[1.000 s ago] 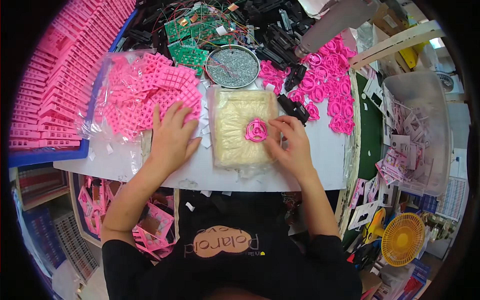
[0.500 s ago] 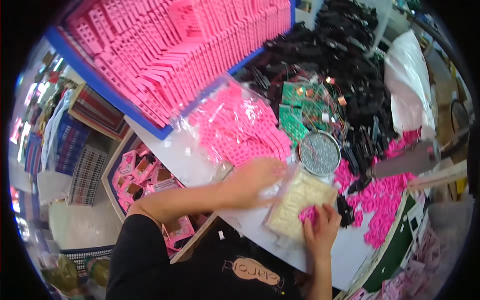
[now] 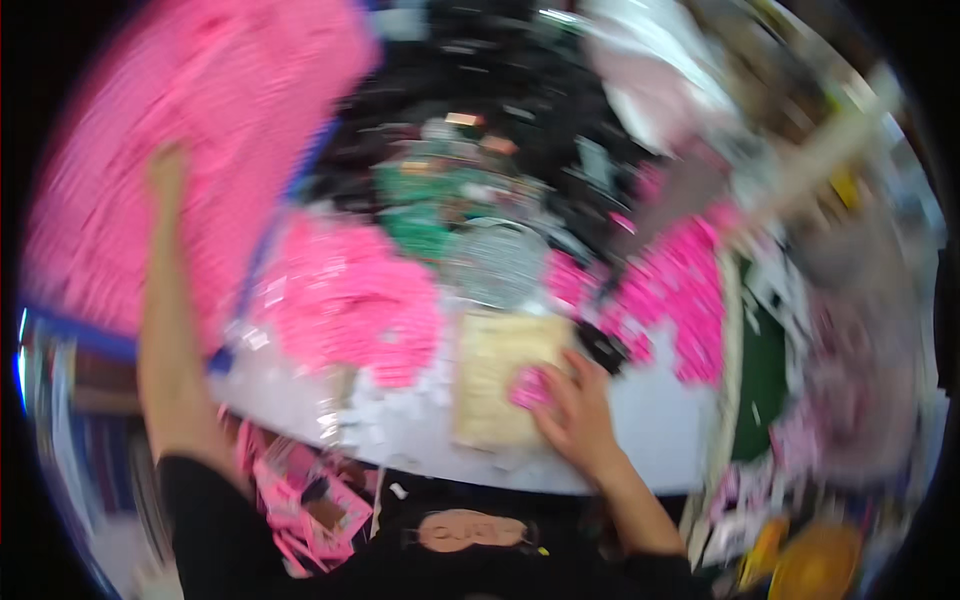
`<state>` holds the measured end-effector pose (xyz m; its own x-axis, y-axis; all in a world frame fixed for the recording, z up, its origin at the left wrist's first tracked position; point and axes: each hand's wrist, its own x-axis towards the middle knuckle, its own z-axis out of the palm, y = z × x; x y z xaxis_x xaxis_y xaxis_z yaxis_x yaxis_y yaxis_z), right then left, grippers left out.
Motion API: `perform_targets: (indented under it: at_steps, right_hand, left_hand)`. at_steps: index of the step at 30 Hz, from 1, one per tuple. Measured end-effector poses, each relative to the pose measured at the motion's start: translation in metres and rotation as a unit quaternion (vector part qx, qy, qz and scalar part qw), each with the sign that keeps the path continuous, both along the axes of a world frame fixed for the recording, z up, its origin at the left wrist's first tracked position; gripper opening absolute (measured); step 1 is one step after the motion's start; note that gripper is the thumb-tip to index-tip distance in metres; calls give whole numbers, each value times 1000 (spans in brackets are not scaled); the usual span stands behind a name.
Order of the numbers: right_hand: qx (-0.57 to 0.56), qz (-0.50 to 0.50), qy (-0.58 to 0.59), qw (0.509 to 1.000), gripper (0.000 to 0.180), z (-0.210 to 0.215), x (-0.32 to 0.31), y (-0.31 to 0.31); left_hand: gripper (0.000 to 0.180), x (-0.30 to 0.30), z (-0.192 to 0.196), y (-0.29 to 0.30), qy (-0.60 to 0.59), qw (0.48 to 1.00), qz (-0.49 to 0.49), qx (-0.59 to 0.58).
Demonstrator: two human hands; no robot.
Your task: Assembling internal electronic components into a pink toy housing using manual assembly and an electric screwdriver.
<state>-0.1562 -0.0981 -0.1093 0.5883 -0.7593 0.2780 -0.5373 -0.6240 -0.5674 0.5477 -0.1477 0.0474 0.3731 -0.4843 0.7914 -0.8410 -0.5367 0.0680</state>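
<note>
The right hand (image 3: pixel 578 405) is half curling, its fingertips meeting a pink ring piece (image 3: pixel 528 388) that is lying on the cream pad (image 3: pixel 490 385). The left hand (image 3: pixel 168 158) is resting over pink parts (image 3: pixel 235 95) in the blue tray (image 3: pixel 222 358); with this blur, I cannot tell whether it is holding one. Work on the ring piece is looking barely begun: nothing is visibly joining it, and loose pink rings (image 3: pixel 685 310) are lying heaped on the counter (image 3: pixel 650 440). A black part (image 3: pixel 603 347) is crowding the pad's far-right corner.
</note>
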Motion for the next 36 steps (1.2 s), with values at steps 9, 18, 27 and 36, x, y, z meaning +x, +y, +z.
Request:
perform_targets:
  at_steps: [9,18,27,36]
  right_hand:
    - [-99,-270,-5,958,32,38,-192,-39]
    - [-271,-358,323,833,27,9,-338,-213]
    - [-191,-481,59,854,14,55,-345,-219]
    - [348,-80,-544,760,33,86,-139,-21]
  left_hand:
    - [43,-206,-10,185,622,669,-232,-335]
    - [60,-395,-110,219,919,195,-322,-118]
    - [36,-436,-82,222,859,327,-359,-163]
    - [49,-468,-87,177,743,561,-361,-53]
